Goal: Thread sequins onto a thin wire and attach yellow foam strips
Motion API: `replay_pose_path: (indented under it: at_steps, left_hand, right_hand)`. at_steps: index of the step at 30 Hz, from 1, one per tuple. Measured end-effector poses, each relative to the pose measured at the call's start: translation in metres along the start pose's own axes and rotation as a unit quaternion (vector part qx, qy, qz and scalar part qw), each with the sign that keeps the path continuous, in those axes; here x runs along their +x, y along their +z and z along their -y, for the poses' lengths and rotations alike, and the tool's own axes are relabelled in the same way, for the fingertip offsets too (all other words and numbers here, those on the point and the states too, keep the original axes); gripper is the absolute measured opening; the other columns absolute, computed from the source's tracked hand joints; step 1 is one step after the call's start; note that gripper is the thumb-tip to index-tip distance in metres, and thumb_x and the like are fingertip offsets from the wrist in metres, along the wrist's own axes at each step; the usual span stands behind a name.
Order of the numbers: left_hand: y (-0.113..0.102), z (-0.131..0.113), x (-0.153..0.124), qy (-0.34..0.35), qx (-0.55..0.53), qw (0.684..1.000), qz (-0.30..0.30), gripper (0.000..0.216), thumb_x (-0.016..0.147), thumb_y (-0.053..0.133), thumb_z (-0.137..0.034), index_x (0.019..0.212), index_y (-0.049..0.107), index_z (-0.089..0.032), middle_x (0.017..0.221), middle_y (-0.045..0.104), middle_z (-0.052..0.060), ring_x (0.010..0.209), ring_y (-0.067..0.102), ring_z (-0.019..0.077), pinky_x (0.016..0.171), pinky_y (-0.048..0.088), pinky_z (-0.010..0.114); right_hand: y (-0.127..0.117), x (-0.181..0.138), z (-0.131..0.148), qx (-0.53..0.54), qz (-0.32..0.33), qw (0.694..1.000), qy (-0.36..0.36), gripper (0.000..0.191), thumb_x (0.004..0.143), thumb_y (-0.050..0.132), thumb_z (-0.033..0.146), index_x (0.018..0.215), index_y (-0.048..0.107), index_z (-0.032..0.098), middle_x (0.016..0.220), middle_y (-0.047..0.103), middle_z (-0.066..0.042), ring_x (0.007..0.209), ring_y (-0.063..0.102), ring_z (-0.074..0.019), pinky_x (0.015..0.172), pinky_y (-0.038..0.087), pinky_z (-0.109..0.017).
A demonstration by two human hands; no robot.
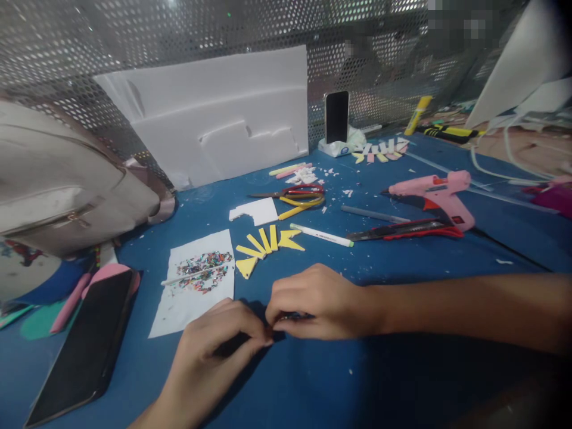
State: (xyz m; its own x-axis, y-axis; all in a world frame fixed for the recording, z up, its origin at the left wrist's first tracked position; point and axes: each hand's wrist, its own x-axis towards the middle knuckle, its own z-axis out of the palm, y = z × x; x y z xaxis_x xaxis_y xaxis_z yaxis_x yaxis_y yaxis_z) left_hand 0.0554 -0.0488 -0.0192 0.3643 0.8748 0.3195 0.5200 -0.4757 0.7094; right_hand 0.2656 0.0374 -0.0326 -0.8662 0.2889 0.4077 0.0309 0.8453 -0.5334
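Note:
Low over the blue table, my left hand [218, 339] is closed in a pinch, its fingertips meeting those of my right hand [319, 301]. My right hand is also closed, fingers curled towards the thumb. Something small and dark shows in its curl, but I cannot make out what it is. Just left of the hands lies a white paper sheet [170, 316] with a scatter of colourful bits [205, 271] and a thin white stick [192, 275] across them. Beyond my fingers are several yellow foam pieces [273, 238] and a white-and-green pen [324, 235].
A pink glue gun [451, 190], red-handled cutter [402, 230] and scissors [304, 193] lie farther back. White foam board [223, 119] leans against perforated metal. An upright phone [336, 117] stands behind; a dark phone [84, 351] and pale bag [75, 173] are at left.

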Motion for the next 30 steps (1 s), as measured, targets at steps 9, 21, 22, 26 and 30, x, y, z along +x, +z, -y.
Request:
replay_pose_path:
  at_steps: [9, 21, 22, 26, 30]
  left_hand:
    - [-0.0012, 0.0001, -0.0002, -0.047, 0.025, 0.998, -0.035, 0.014, 0.082, 0.067, -0.011, 0.073, 0.066, -0.022, 0.071, 0.073, -0.005, 0.066, 0.069, 0.0099, 0.062, 0.052, 0.017]
    - [-0.0016, -0.0001, 0.0002, -0.037, 0.007, 0.999, -0.018, 0.012, 0.082, 0.070, -0.013, 0.075, 0.067, -0.023, 0.073, 0.073, -0.005, 0.066, 0.069, 0.0098, 0.063, 0.052, 0.017]
    - [-0.0016, 0.0001, 0.0003, -0.040, 0.005, 0.999, -0.020, 0.012, 0.082, 0.070, -0.013, 0.075, 0.067, -0.023, 0.072, 0.073, -0.005, 0.066, 0.069, 0.0098, 0.063, 0.052, 0.017]
    - [-0.0009, 0.0010, 0.0019, -0.036, 0.000, 0.999, -0.013, 0.013, 0.082, 0.068, -0.012, 0.076, 0.067, -0.023, 0.074, 0.073, -0.005, 0.068, 0.070, 0.0099, 0.065, 0.052, 0.017]
    - [-0.0034, 0.0021, 0.0026, -0.004, 0.026, 1.000, -0.002, 0.012, 0.084, 0.067, -0.012, 0.079, 0.066, -0.023, 0.075, 0.073, -0.004, 0.069, 0.069, 0.0103, 0.065, 0.052, 0.019]
  right_hand:
    - [-0.0003, -0.0007, -0.0018, 0.026, -0.024, 0.999, 0.007, 0.011, 0.095, 0.056, 0.028, 0.096, 0.063, 0.020, 0.089, 0.065, 0.003, 0.073, 0.057, -0.0064, 0.062, 0.035, -0.019]
    - [-0.0009, -0.0003, -0.0016, 0.008, 0.012, 1.000, 0.012, 0.013, 0.095, 0.056, 0.029, 0.094, 0.065, 0.020, 0.087, 0.065, 0.002, 0.076, 0.059, -0.0078, 0.061, 0.035, -0.019]
    - [-0.0009, 0.0000, -0.0015, 0.006, 0.014, 1.000, 0.014, 0.012, 0.095, 0.057, 0.029, 0.093, 0.065, 0.020, 0.087, 0.065, 0.002, 0.076, 0.060, -0.0079, 0.061, 0.035, -0.020]
    - [-0.0008, 0.0006, -0.0007, -0.007, 0.032, 0.999, 0.031, 0.010, 0.094, 0.057, 0.028, 0.093, 0.063, 0.020, 0.088, 0.065, 0.003, 0.075, 0.060, -0.0084, 0.060, 0.034, -0.021]
    - [-0.0016, 0.0002, 0.0007, -0.017, 0.051, 0.998, 0.039, 0.008, 0.094, 0.055, 0.026, 0.096, 0.060, 0.020, 0.091, 0.065, 0.002, 0.078, 0.060, -0.0088, 0.060, 0.034, -0.021]
